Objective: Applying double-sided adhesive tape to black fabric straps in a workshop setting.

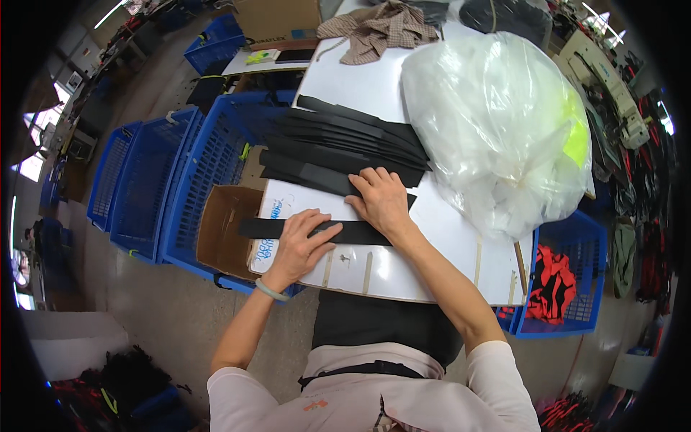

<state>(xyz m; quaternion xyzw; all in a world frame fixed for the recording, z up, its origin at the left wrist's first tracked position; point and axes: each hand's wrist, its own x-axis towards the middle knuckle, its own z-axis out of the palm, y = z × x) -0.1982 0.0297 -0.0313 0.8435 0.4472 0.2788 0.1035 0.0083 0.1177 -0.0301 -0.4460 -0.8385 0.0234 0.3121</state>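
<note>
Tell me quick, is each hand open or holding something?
Left hand: open, resting on the single black strip.
Right hand: at the black stack's edge; grip cannot be told.

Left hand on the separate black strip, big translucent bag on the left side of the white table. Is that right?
One slip: the head view shows the big translucent bag on the right side of the white table. The left hand is indeed on the separate black strip.

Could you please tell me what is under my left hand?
Under your left hand there is a black strip, lying across the white tabletop. The strip shows on both sides of the hand; the part directly beneath is covered.
</note>
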